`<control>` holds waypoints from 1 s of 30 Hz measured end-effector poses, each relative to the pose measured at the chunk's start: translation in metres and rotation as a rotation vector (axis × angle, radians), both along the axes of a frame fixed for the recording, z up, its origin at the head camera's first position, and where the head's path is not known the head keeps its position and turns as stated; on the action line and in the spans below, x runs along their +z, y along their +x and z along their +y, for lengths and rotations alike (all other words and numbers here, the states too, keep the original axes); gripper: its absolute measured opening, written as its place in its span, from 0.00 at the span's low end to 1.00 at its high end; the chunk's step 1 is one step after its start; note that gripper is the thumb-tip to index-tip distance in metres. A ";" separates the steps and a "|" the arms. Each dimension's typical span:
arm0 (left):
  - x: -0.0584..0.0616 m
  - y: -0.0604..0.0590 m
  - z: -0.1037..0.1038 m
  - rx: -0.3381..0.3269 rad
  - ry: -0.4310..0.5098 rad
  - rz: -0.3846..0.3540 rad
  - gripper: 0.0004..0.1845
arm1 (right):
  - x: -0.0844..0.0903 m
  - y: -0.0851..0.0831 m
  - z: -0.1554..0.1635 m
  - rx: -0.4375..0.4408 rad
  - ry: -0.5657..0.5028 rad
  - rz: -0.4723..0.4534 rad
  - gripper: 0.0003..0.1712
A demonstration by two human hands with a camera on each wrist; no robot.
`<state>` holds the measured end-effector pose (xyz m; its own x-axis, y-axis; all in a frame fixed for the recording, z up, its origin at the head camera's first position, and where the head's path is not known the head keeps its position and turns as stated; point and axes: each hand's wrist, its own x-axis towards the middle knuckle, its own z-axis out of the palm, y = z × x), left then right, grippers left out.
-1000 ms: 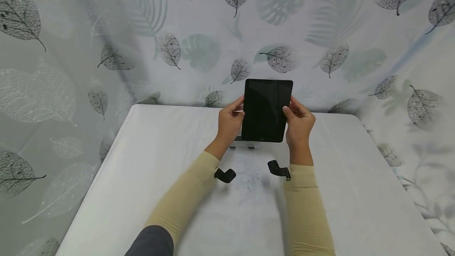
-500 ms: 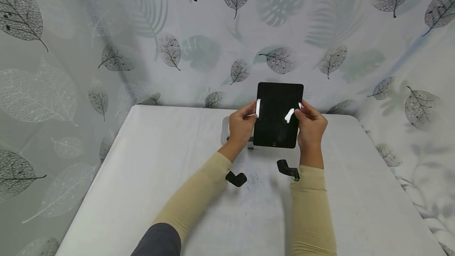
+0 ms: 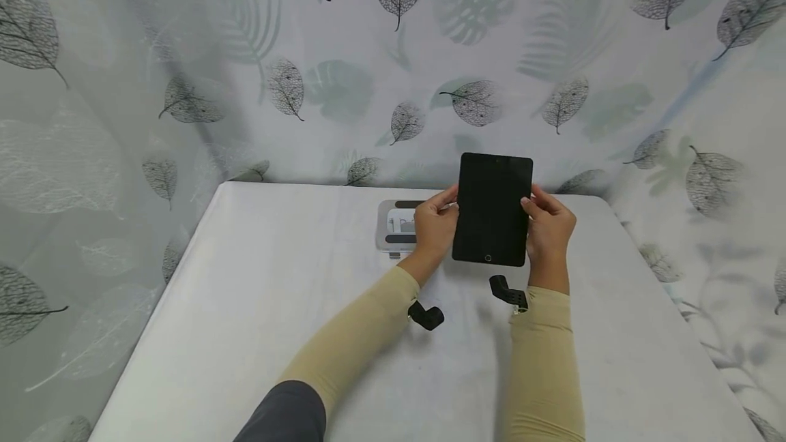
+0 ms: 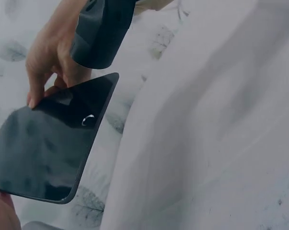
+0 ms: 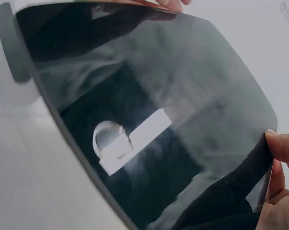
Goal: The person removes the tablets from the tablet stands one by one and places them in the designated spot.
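Note:
A black tablet with a round home button at its lower edge is held up over the far part of the table, screen facing me. My left hand grips its left edge, and my right hand pinches the right edge with the thumb on the front. The left wrist view has the tablet tilted, its glass reflecting light. Up close in the right wrist view, the thumb presses the screen's border. To the left on the table lies a grey stand with dark pads, partly covered by my left hand.
A white cloth covers the table, whose far edge meets a leaf-patterned curtain. Similar curtains hang at both sides. Black wrist mounts stick out from the sleeves.
Both hands have carried the tablet to the right and slightly lower in the head view. More of the grey stand now shows at the left, where the tablet and left hand had covered it.

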<state>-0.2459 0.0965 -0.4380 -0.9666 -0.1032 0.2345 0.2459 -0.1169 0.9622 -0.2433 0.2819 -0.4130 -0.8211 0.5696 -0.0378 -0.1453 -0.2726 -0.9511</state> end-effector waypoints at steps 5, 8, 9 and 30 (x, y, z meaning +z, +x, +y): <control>-0.002 0.004 0.007 -0.156 -0.008 -0.037 0.25 | -0.007 0.002 0.015 -0.010 -0.030 -0.098 0.22; -0.007 0.006 0.011 -0.246 -0.015 -0.065 0.28 | -0.013 0.003 0.024 -0.024 -0.033 -0.153 0.22; -0.009 0.007 0.013 -0.273 -0.016 -0.076 0.28 | -0.015 0.003 0.027 -0.025 -0.033 -0.172 0.22; -0.069 0.020 0.025 -0.481 -0.055 -0.200 0.48 | -0.080 -0.005 0.053 0.050 0.282 -0.421 0.24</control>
<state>-0.2255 0.1216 -0.5075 -0.9282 0.3707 0.0326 -0.0129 -0.1196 0.9927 -0.2486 0.3350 -0.4934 -0.7941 0.5660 -0.2215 0.2728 0.0062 -0.9621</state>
